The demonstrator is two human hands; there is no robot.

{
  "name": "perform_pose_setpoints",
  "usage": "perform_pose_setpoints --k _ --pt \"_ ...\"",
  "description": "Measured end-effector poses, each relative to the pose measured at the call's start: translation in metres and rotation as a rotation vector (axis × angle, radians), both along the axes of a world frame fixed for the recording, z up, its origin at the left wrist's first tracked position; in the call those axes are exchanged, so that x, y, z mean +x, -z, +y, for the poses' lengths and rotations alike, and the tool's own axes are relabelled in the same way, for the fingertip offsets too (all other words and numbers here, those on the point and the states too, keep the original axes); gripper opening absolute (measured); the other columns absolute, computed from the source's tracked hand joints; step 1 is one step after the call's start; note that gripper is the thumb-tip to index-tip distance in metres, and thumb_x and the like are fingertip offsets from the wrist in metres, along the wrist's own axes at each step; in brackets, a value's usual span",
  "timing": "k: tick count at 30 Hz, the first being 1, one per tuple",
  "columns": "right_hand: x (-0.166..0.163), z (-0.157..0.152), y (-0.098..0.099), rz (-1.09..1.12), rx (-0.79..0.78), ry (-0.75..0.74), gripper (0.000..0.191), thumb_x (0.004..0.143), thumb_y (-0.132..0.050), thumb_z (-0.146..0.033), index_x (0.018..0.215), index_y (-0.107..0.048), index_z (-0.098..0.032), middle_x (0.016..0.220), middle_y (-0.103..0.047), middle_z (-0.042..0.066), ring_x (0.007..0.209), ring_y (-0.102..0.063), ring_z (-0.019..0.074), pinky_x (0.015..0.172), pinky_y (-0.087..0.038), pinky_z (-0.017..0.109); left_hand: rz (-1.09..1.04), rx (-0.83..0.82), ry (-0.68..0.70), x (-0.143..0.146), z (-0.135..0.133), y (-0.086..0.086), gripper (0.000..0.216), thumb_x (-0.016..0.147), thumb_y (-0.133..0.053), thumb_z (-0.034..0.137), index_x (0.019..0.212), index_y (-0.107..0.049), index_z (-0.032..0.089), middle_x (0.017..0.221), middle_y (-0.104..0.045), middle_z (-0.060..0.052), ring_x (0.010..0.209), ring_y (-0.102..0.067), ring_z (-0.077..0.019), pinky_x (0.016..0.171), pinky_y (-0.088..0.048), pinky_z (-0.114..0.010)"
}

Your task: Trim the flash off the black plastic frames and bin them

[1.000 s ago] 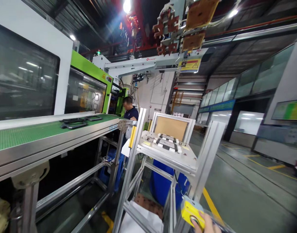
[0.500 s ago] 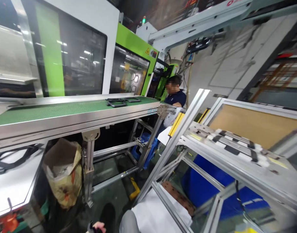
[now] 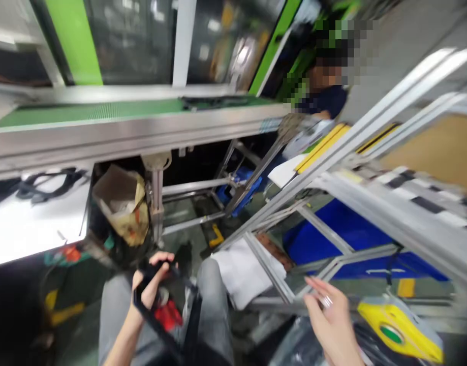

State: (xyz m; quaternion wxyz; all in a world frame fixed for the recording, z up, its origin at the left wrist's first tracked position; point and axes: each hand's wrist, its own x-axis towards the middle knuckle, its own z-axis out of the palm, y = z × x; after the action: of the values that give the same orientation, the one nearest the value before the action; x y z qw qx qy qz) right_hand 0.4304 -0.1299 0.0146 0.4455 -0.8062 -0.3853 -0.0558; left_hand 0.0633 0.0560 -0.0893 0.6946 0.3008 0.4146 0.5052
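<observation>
Above my lap, my left hand is closed around one side of a black plastic frame. The frame hangs tilted over my grey trouser legs, and its lower end blurs into dark shapes. On the right, my right hand is raised with its fingers apart and holds nothing; a silver ring shows on one finger. Just right of that hand sits a yellow control box bearing a round green button. The hand and the box do not appear to touch.
A green conveyor belt carries more black frames. Black parts lie on the white table at left, beside an open sack. An aluminium-framed station stands at right. A co-worker is beyond the conveyor.
My view has tipped downward. My left hand has risen from the bottom edge with the black frame now visible in it. My right hand has come into view beside the yellow box.
</observation>
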Motion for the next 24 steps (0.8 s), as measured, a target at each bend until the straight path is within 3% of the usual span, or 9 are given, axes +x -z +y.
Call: perform_pose_setpoints --k 3,6,9,11,15,19,21,24 --pt "-0.045 0.039 0.008 0.215 -0.155 -0.323 0.049 0.100 -0.073 -0.061 0.126 -0.070 -0.019 0.130 -0.076 0.017 0.107 -0.079 0.0257 0.085 -0.065 0.033 -0.078 0.035 -0.090 -0.005 0.001 -0.010 0.053 0.077 -0.102 0.062 0.101 -0.080 0.021 0.112 -0.082 -0.004 0.093 -0.085 -0.0207 0.082 -0.071 -0.027" --pt "-0.105 0.071 0.000 0.395 -0.218 -0.607 0.032 0.113 -0.075 -0.051 0.130 -0.073 -0.024 0.158 -0.064 0.012 0.123 -0.077 0.0218 0.099 -0.066 0.028 -0.169 0.051 -0.124 -0.011 -0.001 -0.007 0.068 0.069 -0.103 0.070 0.101 -0.071 0.019 0.105 -0.082 -0.006 0.086 -0.085 -0.0252 0.079 -0.074 -0.037" --pt "-0.163 0.097 -0.020 0.430 -0.144 -0.847 0.007 0.118 -0.074 -0.029 0.116 -0.077 -0.023 0.158 -0.065 0.010 0.131 -0.074 0.0243 0.110 -0.064 0.031 -0.275 0.078 -0.144 -0.020 -0.008 -0.006 0.063 0.078 -0.100 0.066 0.103 -0.067 0.019 0.108 -0.083 -0.006 0.080 -0.085 -0.0235 0.076 -0.074 -0.035" --pt "-0.193 0.109 -0.029 0.359 -0.033 -0.957 0.011 0.117 -0.071 -0.017 0.109 -0.076 -0.022 0.152 -0.070 0.008 0.132 -0.073 0.0245 0.112 -0.063 0.036 -0.353 0.101 -0.142 -0.025 -0.014 -0.008 0.058 0.083 -0.099 0.062 0.104 -0.066 0.019 0.109 -0.084 -0.005 0.081 -0.086 -0.0225 0.075 -0.074 -0.031" --pt "-0.223 0.120 -0.029 0.243 0.069 -0.975 0.016 0.112 -0.071 -0.009 0.112 -0.076 -0.024 0.142 -0.075 0.005 0.116 -0.075 0.0215 0.092 -0.061 0.035 -0.480 0.117 -0.128 -0.030 -0.026 -0.009 0.054 0.088 -0.098 0.055 0.105 -0.061 0.019 0.108 -0.084 -0.004 0.081 -0.086 -0.0213 0.072 -0.072 -0.026" --pt "-0.229 0.119 -0.025 0.332 0.047 -0.940 0.024 0.107 -0.077 -0.013 0.129 -0.075 -0.023 0.125 -0.076 0.007 0.100 -0.069 0.0197 0.081 -0.053 0.031 -0.506 0.088 -0.159 -0.029 -0.030 -0.003 0.056 0.088 -0.099 0.050 0.107 -0.056 0.021 0.106 -0.082 0.000 0.078 -0.085 -0.0216 0.067 -0.071 -0.027" --pt "-0.228 0.119 -0.022 0.367 0.006 -0.930 0.033 0.109 -0.078 -0.019 0.141 -0.069 -0.024 0.118 -0.074 0.006 0.100 -0.069 0.0195 0.080 -0.052 0.030 -0.485 0.083 -0.160 -0.030 -0.030 0.002 0.056 0.086 -0.099 0.052 0.106 -0.058 0.020 0.106 -0.083 -0.002 0.077 -0.085 -0.0236 0.064 -0.071 -0.028" --pt "-0.215 0.117 -0.009 0.199 -0.012 -0.799 0.052 0.106 -0.085 -0.029 0.152 -0.060 -0.023 0.104 -0.071 0.003 0.093 -0.070 0.0201 0.070 -0.051 0.028 -0.448 0.096 -0.153 -0.033 -0.031 0.004 0.048 0.088 -0.098 0.052 0.107 -0.068 0.019 0.108 -0.085 -0.005 0.080 -0.086 -0.0251 0.068 -0.073 -0.031"
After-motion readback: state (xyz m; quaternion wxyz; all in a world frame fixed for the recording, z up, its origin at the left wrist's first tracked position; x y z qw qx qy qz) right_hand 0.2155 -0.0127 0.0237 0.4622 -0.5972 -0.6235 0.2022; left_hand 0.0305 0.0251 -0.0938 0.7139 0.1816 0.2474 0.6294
